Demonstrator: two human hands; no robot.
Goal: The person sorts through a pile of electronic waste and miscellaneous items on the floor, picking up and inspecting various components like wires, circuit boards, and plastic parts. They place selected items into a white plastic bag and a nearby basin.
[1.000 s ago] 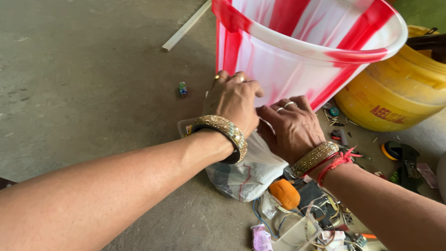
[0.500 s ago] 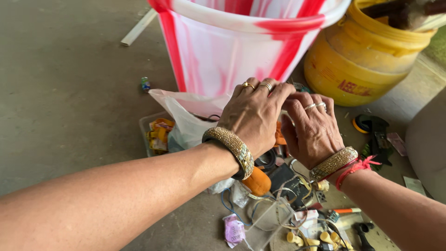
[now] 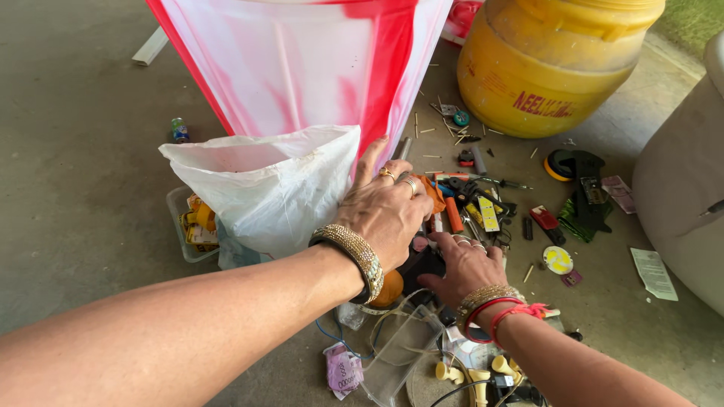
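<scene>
Grey concrete floor (image 3: 83, 188), and on its left a small can (image 3: 179, 130) stands alone. Next, a clear tray (image 3: 181, 226) of yellow packets, half under a white plastic bag (image 3: 271, 188) that stands open-mouthed against the red-and-white bucket (image 3: 302, 68). Left hand (image 3: 385, 211) presses on the bag's right side, fingers (image 3: 373, 162) loosely spread and pointing up, gripping nothing I can make out. Right hand (image 3: 464, 267) lies palm down just beside it in the clutter, fingers curled onto a dark object (image 3: 422, 264); whether they grip it, I cannot tell. Screwdrivers (image 3: 452, 215) and small parts lie scattered beyond. Yellow drum (image 3: 550, 68) stands further right, with a paper slip (image 3: 653, 273) near the floor's right edge.
</scene>
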